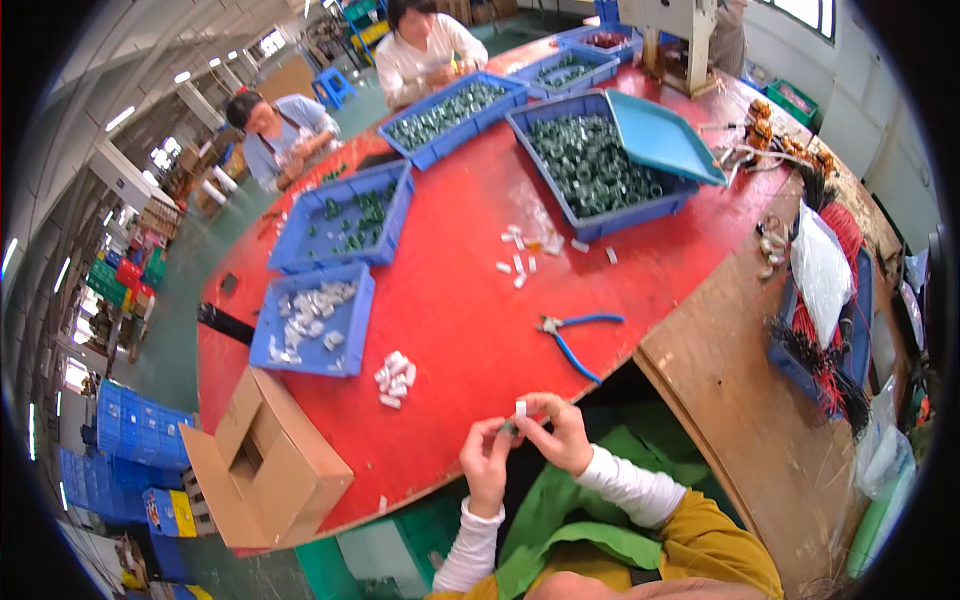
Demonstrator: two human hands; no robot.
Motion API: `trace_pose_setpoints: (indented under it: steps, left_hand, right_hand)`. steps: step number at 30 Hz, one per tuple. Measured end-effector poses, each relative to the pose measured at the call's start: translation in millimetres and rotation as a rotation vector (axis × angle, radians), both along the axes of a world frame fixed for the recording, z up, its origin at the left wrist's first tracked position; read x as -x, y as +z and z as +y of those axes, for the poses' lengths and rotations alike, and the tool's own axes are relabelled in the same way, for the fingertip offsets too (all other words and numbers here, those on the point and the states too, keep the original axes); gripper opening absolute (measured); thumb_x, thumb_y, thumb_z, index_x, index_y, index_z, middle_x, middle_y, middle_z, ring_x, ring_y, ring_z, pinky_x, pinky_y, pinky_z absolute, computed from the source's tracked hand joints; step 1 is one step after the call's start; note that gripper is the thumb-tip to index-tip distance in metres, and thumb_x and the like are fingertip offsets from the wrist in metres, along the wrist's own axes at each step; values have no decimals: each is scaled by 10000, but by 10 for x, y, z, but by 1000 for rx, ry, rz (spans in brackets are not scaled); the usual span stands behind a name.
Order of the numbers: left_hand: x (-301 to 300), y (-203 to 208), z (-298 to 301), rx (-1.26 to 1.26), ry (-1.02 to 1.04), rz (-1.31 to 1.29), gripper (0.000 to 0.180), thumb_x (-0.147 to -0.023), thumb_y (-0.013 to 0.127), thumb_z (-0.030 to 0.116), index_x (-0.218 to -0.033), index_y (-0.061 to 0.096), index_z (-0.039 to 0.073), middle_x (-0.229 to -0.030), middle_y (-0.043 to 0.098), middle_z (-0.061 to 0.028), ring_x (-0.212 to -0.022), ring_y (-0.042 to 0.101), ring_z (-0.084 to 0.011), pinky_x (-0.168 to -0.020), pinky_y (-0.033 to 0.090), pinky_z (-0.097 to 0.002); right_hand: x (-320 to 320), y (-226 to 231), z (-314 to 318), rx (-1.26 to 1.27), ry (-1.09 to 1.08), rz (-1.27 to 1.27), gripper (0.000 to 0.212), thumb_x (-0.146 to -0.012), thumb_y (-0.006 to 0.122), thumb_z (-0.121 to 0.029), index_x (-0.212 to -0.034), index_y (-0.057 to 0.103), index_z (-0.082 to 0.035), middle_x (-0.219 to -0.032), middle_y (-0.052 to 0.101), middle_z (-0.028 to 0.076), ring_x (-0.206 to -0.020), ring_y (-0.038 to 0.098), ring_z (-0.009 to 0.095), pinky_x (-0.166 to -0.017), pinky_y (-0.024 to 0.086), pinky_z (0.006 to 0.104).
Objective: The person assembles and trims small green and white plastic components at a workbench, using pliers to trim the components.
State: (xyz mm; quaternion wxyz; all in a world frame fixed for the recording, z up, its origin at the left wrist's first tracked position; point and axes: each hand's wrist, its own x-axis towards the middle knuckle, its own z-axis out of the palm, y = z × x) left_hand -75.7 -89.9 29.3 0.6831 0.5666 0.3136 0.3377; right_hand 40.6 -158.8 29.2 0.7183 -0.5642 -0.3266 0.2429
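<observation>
Close together above the table's near edge, both my hands are closed in pinches. My left hand grips a small dark green part, mostly hidden by the fingers. Between thumb and fingers of my right hand is a small white rectangular piece, right beside the green part; whether the two are joined I cannot tell. Beyond my hands lies a pair of blue-handled cutting pliers. A small pile of white pieces is to the left on the red tabletop.
Blue bins of green ring-shaped parts stand farther off, one under a light-blue tray. Nearer left are a bin of white pieces and an open cardboard box. Wires fill a bin at right. Two people sit across.
</observation>
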Motion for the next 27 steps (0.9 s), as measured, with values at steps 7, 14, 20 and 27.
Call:
trace_pose_setpoints:
  steps: [7, 14, 20, 27]
  left_hand:
    - [-9, 1, -51, 480, -132, -287, 166, -956, 526, 68, -1104, 535, -6, -1037, 639, -143, -936, 645, -227, -863, 529, -376]
    - [2, -71, -161, 665, -159, -412, 172, -960, 523, 73, -1119, 534, 11, -1052, 642, -119, -958, 635, -213, -854, 516, -343]
    - [-38, -133, -224, 782, -174, -504, 170, -971, 520, 104, -1122, 557, 36, -1046, 647, -98, -953, 630, -191, -843, 515, -327]
    - [-101, -147, -274, 786, -194, -562, 172, -965, 521, 69, -1120, 591, 43, -1041, 664, -120, -949, 649, -211, -844, 540, -355]
  right_hand:
    - [-100, 130, -256, -70, 91, -214, 221, -769, 709, -4, -978, 642, -16, -874, 646, 98, -810, 647, 209, -716, 503, 301]
    - [-86, 194, -381, -130, -49, -527, 244, -683, 753, 24, -891, 639, -34, -876, 652, 86, -827, 645, 242, -692, 525, 330]
    - [-244, 169, -454, -224, 2, -899, 217, -673, 743, -76, -867, 649, -56, -899, 664, 73, -865, 653, 232, -786, 528, 380]
    - [-266, 267, -552, -214, 21, -1044, 184, -695, 705, -88, -871, 661, -60, -928, 674, 54, -859, 657, 211, -796, 524, 371]
